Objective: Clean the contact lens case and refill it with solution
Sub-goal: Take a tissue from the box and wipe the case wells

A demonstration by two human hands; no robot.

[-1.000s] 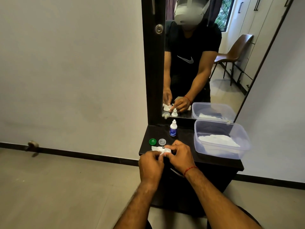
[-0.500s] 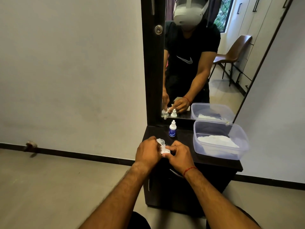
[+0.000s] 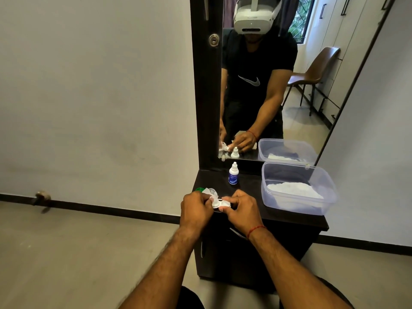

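The white contact lens case is held just above the front edge of the dark dresser top. My right hand pinches the case's right end. My left hand grips a small white tissue pressed against the case's left end. Behind my left hand lie a green cap and a clear cap, both partly hidden by my fingers and the tissue. The small solution bottle, white with a blue label, stands upright further back near the mirror.
A clear plastic container with white tissues inside stands on the right of the dresser top. A tall mirror rises behind it, with a dark frame on its left. A pale wall is to the left, with tiled floor below.
Half a second ago my left hand was raised with the tissue, hiding the green cap. It has come back down to the case's left end. My right hand has hardly moved.
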